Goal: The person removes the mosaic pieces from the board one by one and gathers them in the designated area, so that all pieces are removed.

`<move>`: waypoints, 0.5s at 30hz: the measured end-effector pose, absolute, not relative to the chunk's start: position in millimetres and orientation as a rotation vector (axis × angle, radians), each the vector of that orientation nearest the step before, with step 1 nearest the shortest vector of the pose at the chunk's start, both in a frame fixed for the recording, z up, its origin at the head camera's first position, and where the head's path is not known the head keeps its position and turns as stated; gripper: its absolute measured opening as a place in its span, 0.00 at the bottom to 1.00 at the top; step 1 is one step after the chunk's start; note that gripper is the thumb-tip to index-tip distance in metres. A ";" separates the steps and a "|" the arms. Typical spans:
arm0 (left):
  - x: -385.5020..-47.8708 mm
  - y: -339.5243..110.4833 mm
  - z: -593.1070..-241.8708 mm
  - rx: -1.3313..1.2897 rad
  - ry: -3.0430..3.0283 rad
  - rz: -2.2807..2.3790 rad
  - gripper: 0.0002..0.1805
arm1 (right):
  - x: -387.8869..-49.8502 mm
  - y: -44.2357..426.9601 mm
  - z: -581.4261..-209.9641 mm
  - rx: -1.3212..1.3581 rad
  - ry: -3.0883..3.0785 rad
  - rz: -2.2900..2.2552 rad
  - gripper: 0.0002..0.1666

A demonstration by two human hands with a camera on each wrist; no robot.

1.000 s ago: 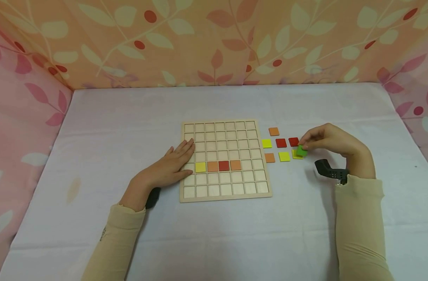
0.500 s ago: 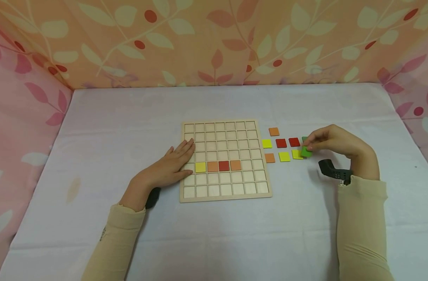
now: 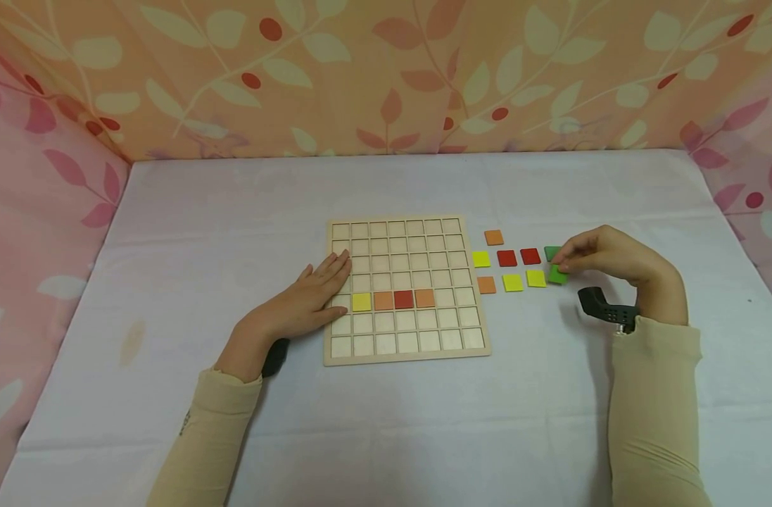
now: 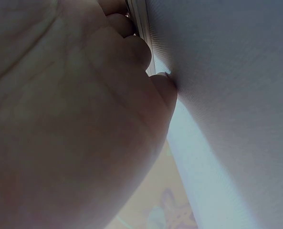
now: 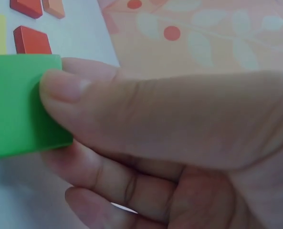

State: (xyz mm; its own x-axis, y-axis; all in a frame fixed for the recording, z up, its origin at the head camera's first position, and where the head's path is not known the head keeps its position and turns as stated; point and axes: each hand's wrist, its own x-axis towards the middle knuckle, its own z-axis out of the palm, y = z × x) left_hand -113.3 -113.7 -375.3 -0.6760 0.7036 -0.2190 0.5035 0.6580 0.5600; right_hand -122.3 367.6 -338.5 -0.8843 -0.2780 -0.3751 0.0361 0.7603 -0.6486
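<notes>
The left hand (image 3: 303,303) lies with its fingers spread over the left edge of a wooden grid board (image 3: 407,358); its palm (image 4: 69,124) fills much of the left wrist view. One row of the board holds a yellow tile (image 3: 362,302), an orange tile (image 3: 383,301), a red tile (image 3: 403,299) and another orange tile (image 3: 425,298). Right of the loose tiles, the right hand (image 3: 614,257) pinches a light green tile (image 3: 557,274) between thumb and fingers. In the right wrist view the thumb presses on the green tile (image 5: 22,105).
Beside the board's right edge lie loose tiles: orange (image 3: 494,237), yellow (image 3: 513,283), red (image 3: 530,256) and darker green (image 3: 552,253), the last partly behind the right fingers. A white cloth (image 3: 436,429) covers the table, with patterned fabric (image 3: 386,77) behind it.
The right hand has moved a little to the right with the light green tile, away from over the yellow tile. The darker green tile has come into sight. The left hand has not moved.
</notes>
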 end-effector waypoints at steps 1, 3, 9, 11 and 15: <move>-113.3 -113.7 -375.5 0.948 2.457 0.649 0.41 | -122.3 367.9 -338.5 -0.173 2.499 -0.927 0.09; -113.3 -113.8 -375.5 0.948 2.456 0.652 0.41 | -122.5 368.3 -338.8 -0.162 2.494 -0.916 0.09; -113.3 -113.6 -374.7 0.949 2.454 0.657 0.40 | -122.7 368.2 -339.5 -0.170 2.494 -0.894 0.08; -113.2 -113.5 -374.4 0.949 2.454 0.656 0.40 | -122.5 368.1 -339.7 -0.176 2.500 -0.891 0.08; -113.1 -113.4 -374.1 0.948 2.455 0.656 0.40 | -122.3 367.7 -339.4 -0.173 2.505 -0.880 0.08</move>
State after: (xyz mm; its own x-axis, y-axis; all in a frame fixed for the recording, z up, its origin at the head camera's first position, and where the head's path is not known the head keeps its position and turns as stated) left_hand -113.1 -113.4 -374.1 -0.6761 0.7046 -0.2155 0.5032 0.6552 0.5635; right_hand -122.3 367.7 -339.4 -0.8788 -0.2682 -0.3948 0.0375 0.7858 -0.6173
